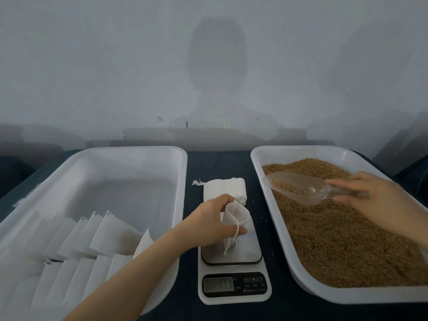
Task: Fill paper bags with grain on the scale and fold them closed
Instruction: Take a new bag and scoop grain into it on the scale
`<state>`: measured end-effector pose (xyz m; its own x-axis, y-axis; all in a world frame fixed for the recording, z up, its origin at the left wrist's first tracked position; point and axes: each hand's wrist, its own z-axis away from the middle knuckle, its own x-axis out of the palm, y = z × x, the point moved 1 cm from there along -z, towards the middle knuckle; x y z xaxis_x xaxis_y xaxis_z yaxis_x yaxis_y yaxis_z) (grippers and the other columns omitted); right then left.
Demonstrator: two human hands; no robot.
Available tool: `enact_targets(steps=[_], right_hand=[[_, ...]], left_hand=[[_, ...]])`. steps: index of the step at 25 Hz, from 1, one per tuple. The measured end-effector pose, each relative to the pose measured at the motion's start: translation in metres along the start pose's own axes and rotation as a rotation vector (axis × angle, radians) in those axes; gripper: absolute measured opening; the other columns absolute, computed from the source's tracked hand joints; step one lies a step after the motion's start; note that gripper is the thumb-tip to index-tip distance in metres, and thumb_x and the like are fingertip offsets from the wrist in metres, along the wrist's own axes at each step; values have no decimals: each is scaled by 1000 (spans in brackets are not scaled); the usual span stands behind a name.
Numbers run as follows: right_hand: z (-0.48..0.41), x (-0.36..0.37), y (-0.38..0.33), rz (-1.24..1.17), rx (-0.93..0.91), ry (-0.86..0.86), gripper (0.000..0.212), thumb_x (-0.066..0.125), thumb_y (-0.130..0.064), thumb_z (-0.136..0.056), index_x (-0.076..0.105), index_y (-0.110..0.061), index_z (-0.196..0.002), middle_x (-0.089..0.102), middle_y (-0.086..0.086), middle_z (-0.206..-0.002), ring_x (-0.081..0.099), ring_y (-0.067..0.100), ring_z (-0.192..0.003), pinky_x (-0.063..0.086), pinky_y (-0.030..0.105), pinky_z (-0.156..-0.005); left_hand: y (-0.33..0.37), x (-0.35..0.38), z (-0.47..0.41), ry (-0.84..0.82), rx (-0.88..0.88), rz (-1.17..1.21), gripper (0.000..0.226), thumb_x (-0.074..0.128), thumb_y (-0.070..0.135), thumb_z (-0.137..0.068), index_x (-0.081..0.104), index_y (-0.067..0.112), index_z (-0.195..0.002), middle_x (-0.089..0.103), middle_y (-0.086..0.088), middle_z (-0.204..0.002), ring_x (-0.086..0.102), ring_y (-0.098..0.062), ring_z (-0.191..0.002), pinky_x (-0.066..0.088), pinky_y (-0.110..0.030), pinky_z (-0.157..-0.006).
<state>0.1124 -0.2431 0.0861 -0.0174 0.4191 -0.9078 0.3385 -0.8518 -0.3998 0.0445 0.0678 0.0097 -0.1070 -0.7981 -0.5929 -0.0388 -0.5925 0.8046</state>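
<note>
A small white paper bag (238, 216) with a drawstring stands open-mouthed on the platform of a white digital scale (234, 269). My left hand (213, 221) grips the bag by its left side and holds the mouth open. My right hand (368, 195) holds the handle of a clear plastic scoop (298, 186) that carries some brown grain. The scoop hovers over the left part of a white tray (259, 158) full of grain (342, 230), right of the scale.
A large white tray (129, 151) on the left holds several filled, folded white bags (88, 237) in rows at its near end. A stack of flat unused bags (224, 188) lies behind the scale. A dark cloth covers the table; a pale wall rises behind.
</note>
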Motion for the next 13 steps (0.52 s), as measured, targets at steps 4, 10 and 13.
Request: enact_targets(steps=[4, 10, 13], right_hand=[[6, -13, -33, -5, -116, -1, 41, 69, -25, -77, 59, -45, -111, 57, -18, -98, 56, 11, -89, 44, 27, -77], [7, -13, -62, 105, -204, -30, 37, 61, -43, -77, 48, -61, -107, 53, -26, -97, 45, 22, -110, 29, 44, -104], [7, -14, -76, 288, -290, 30, 37, 58, -45, -77, 52, -56, -112, 52, -24, -97, 46, 16, -107, 18, 35, -101]], left_hand=[[0, 0, 0, 2, -3, 6, 50, 77, 45, -72, 47, 43, -111, 54, 27, -102, 56, -1, -94, 42, -8, -67], [3, 0, 1, -13, -2, 13, 50, 75, 46, -74, 50, 38, -117, 56, 25, -104, 57, -1, -95, 42, -8, -69], [2, 1, 1, -12, 10, 26, 50, 73, 45, -77, 51, 34, -121, 58, 20, -111, 57, -3, -101, 44, -11, -76]])
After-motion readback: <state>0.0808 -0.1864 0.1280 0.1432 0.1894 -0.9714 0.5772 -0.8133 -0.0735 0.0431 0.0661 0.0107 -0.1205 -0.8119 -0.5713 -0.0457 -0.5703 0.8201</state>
